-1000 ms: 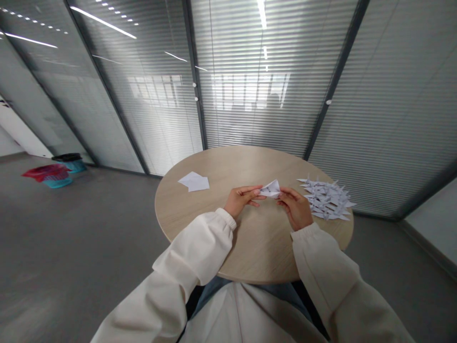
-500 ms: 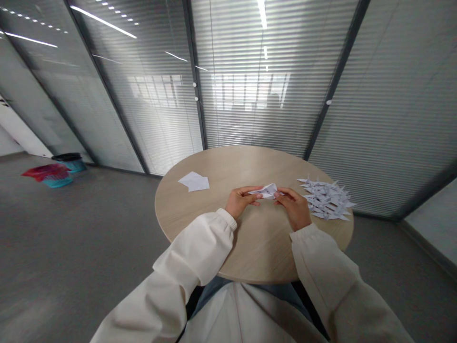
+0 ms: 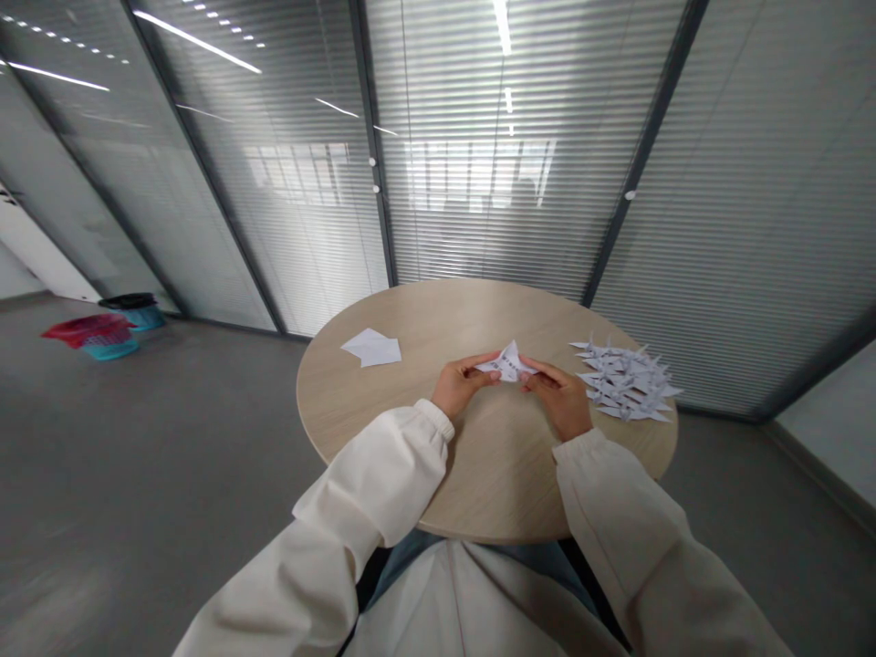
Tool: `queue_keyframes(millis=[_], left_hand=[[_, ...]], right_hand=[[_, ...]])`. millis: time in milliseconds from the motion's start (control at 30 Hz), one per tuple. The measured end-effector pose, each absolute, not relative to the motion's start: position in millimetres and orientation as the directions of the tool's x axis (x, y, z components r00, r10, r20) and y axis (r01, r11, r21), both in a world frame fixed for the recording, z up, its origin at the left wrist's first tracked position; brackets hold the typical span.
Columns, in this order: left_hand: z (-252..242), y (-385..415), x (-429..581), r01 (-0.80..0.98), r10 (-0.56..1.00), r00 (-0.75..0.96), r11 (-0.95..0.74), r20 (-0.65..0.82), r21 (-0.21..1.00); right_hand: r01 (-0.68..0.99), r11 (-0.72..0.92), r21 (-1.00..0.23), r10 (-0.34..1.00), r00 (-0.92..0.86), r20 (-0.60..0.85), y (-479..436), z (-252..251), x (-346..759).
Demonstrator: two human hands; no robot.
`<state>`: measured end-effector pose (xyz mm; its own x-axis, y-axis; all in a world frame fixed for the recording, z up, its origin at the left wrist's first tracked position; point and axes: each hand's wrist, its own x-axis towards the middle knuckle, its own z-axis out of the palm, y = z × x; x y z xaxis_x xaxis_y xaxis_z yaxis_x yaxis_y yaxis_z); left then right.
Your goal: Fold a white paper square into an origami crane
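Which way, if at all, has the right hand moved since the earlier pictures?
Yes, the right hand has shifted slightly left, away from the paper pile, which has stayed put.

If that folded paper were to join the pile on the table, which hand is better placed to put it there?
Probably the right hand: it grips the folded paper and is nearer the pile. The left hand holds the paper's other side, farther away.

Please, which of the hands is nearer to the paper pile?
Right. The right hand is close by the pile's left side; the left hand is farther left, across the folded paper both hold.
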<state>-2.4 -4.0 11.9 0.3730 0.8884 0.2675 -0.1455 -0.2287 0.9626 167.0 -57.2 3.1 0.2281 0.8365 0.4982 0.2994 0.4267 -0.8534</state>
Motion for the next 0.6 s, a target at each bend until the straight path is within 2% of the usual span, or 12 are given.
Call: queue_keyframes(millis=[467,600], left_hand=[[11.7,-3.6,-2.5,-0.089,0.853,0.387,-0.343,0.350,0.935],[9.4,-2.8,-2.4,-0.069,0.845,0.377,-0.384,0.380,0.921]], right_hand=[[0.255,0.405,-0.878,0.860,0.220,0.461,-59.8,7.7,164.6],[0.174,0.414,-0.893,0.864,0.235,0.446,-55.8,2.7,166.2]])
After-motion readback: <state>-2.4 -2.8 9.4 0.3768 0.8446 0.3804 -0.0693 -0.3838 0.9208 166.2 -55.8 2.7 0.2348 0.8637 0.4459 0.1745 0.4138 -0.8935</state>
